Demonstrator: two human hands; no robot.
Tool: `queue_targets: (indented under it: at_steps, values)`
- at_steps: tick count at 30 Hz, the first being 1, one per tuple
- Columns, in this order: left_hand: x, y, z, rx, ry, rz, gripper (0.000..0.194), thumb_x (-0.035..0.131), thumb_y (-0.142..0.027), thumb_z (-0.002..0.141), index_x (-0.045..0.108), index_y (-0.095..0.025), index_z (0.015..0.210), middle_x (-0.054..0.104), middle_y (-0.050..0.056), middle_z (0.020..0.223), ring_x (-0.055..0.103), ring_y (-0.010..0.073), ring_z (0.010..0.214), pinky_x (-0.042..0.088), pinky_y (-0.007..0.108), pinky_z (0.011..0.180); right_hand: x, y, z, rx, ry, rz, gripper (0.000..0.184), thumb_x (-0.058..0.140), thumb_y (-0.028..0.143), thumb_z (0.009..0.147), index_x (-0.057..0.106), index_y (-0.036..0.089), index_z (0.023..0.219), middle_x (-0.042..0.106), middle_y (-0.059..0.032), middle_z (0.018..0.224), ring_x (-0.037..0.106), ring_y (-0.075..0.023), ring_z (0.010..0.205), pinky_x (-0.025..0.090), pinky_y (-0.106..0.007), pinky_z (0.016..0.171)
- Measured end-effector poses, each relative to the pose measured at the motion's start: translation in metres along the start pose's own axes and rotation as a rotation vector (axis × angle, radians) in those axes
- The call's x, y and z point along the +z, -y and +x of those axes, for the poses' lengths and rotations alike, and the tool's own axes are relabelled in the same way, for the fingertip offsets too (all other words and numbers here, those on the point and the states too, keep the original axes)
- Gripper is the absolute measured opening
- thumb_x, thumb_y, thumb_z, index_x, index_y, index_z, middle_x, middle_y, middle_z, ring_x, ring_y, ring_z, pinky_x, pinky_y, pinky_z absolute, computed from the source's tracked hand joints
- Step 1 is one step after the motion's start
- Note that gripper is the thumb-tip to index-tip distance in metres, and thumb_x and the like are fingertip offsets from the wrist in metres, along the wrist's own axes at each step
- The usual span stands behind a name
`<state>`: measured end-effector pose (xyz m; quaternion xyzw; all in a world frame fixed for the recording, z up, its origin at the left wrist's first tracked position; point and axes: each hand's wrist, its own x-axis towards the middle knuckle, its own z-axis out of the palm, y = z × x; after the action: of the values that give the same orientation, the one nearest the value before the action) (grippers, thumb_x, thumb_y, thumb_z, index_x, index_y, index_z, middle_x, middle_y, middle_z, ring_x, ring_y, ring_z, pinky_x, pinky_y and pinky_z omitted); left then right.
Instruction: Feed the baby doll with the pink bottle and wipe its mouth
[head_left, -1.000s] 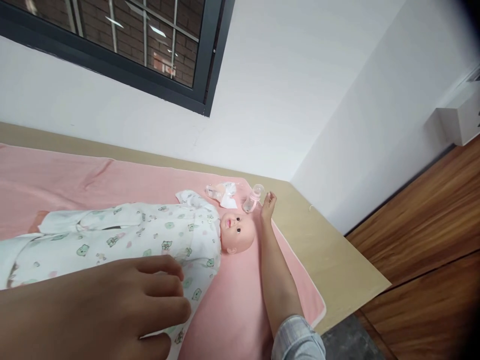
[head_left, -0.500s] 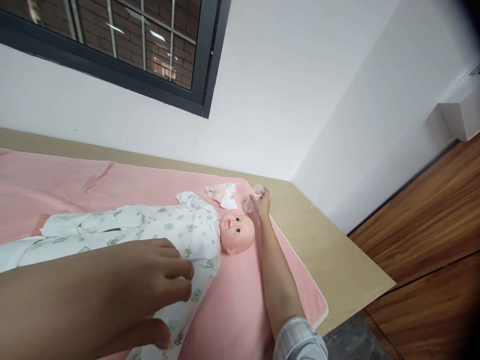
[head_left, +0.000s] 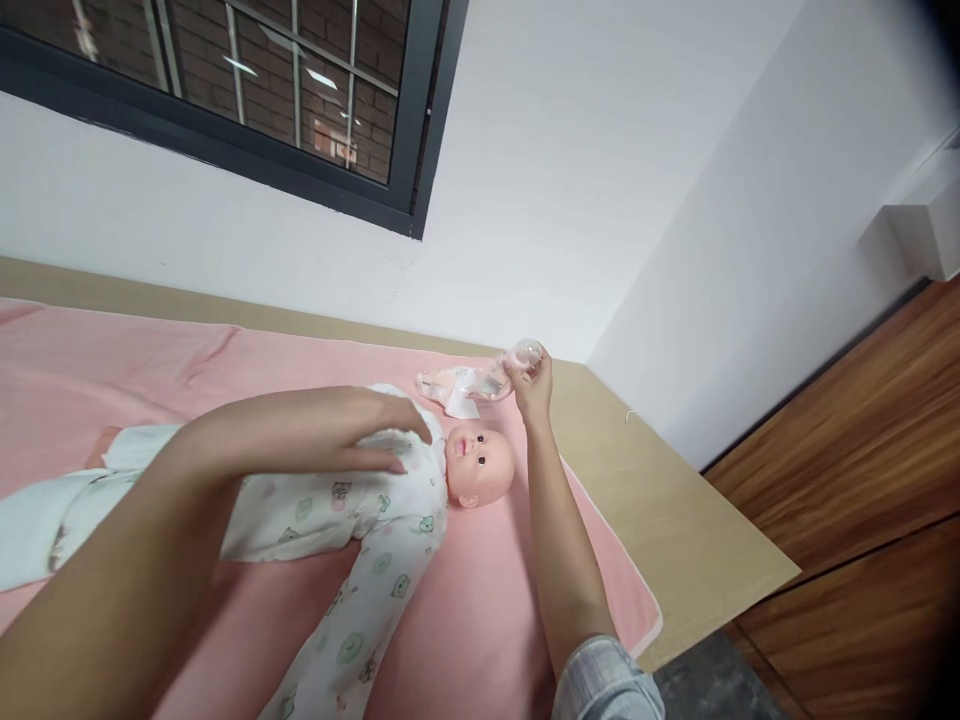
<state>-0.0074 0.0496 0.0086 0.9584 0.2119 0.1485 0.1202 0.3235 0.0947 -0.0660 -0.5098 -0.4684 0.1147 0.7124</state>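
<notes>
A baby doll (head_left: 480, 466) lies on its back, dressed in white clothes (head_left: 390, 530) with green animal prints. My left hand (head_left: 375, 425) is over the doll's upper chest, fingers stretched out and thumb apart; whether it touches the cloth I cannot tell. Beyond the doll's head, my right hand (head_left: 534, 385) grips a clear, bottle-like plastic object (head_left: 521, 354), tilted with its rounded end up to the right. Its exact kind is unclear. Beside it lies a bundle of clear and white wrapping (head_left: 457, 385), near the doll's raised arm.
A pink blanket (head_left: 465, 610) covers much of the beige table (head_left: 667, 530). Behind rises a white wall (head_left: 525, 240) with a dark-framed window (head_left: 416, 150). Wooden panels (head_left: 862, 460) stand at the right, and a small white hook-shaped piece (head_left: 630, 416) is near the table's far edge.
My left hand has moved forward and away from the camera, over the doll's chest. My right hand has raised and tilted the clear object slightly, up and to the right.
</notes>
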Motion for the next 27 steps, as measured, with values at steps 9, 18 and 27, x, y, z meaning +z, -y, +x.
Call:
queue_targets:
  at_steps: [9,18,27]
  values:
    - [0.021,0.007,0.036,-0.09,-0.467,0.091,0.079,0.063,-0.048,0.089,0.027,-0.022,0.155,0.053,0.008,0.146,0.057,0.0288,0.124,0.049,0.037,0.095,0.049,0.085,-0.069,-0.141,0.289,0.274,0.082,0.083,0.042,0.069,0.044,0.026,0.139,0.052,-0.0095,0.141,0.056,-0.0219,0.128,0.053,-0.037,0.105]
    - [0.026,0.0,0.042,-0.118,-0.48,0.076,0.073,0.061,-0.04,0.084,0.037,-0.021,0.151,0.055,0.006,0.145,0.062,0.0297,0.118,0.052,0.037,0.087,0.066,0.095,-0.097,-0.118,0.347,0.324,0.081,0.083,0.046,0.069,0.045,0.029,0.139,0.049,-0.0073,0.144,0.053,-0.0221,0.131,0.054,-0.04,0.106]
    - [0.028,0.018,0.045,-0.225,-0.439,0.112,0.082,0.058,-0.032,0.081,0.029,-0.018,0.156,0.047,0.007,0.152,0.055,0.0312,0.127,0.051,0.038,0.093,0.055,0.098,-0.08,-0.164,0.226,0.367,0.075,0.075,0.047,0.078,0.039,0.026,0.14,0.054,-0.0106,0.14,0.054,-0.0212,0.132,0.045,-0.044,0.114]
